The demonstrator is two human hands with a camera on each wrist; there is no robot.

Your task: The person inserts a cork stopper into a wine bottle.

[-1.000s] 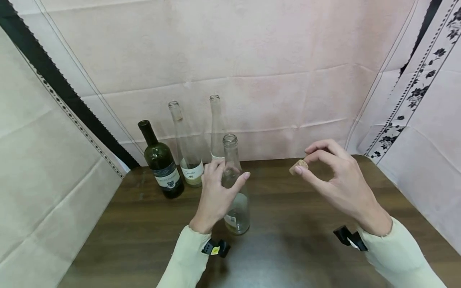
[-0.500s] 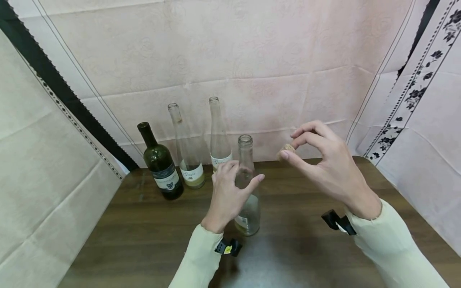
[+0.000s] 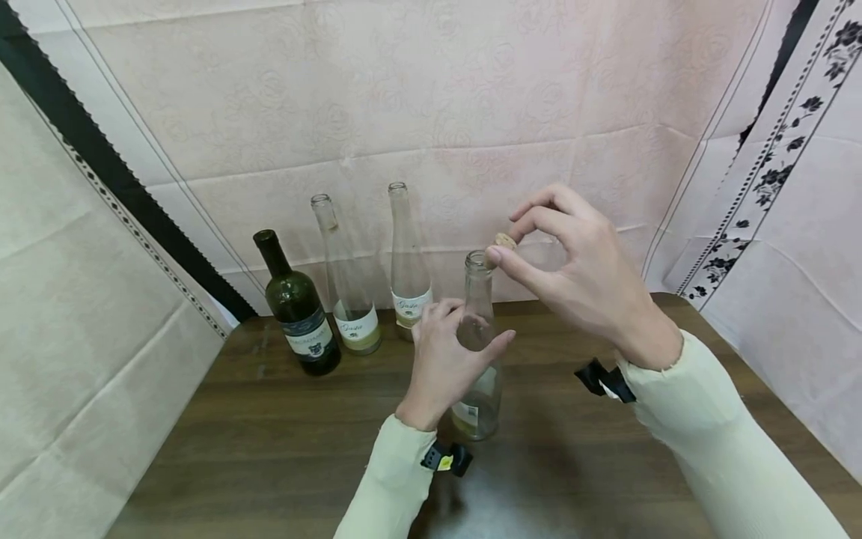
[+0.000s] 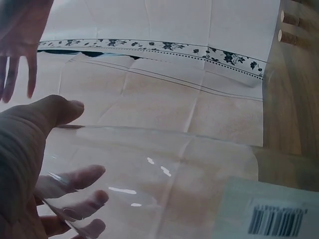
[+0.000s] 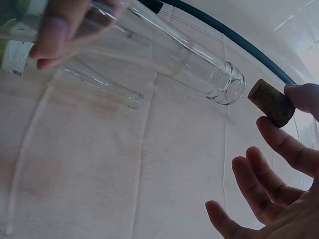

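A clear glass bottle [image 3: 480,292] with a pale label stands upright on the table. My left hand [image 3: 444,363] holds it around the body; in the left wrist view the fingers [image 4: 82,177] show through the glass. My right hand [image 3: 586,281] pinches a cork [image 3: 505,241] between thumb and index finger, the other fingers spread loosely. That cork is just above and right of the bottle's mouth [image 3: 477,260]. In the right wrist view the cork [image 5: 271,102] faces the open rim [image 5: 234,84] with a small gap between them.
A dark green wine bottle [image 3: 292,299] and two clear labelled bottles, one left [image 3: 350,288] and one right [image 3: 408,262], stand behind on the left. Two loose corks, one upper [image 4: 290,18] and one lower [image 4: 287,37], lie on the wooden table [image 3: 269,464]. Cloth [image 3: 505,90] hangs behind.
My right hand has carried the cork left and upward to the bottle's mouth. The left hand and the bottle have shifted right together.
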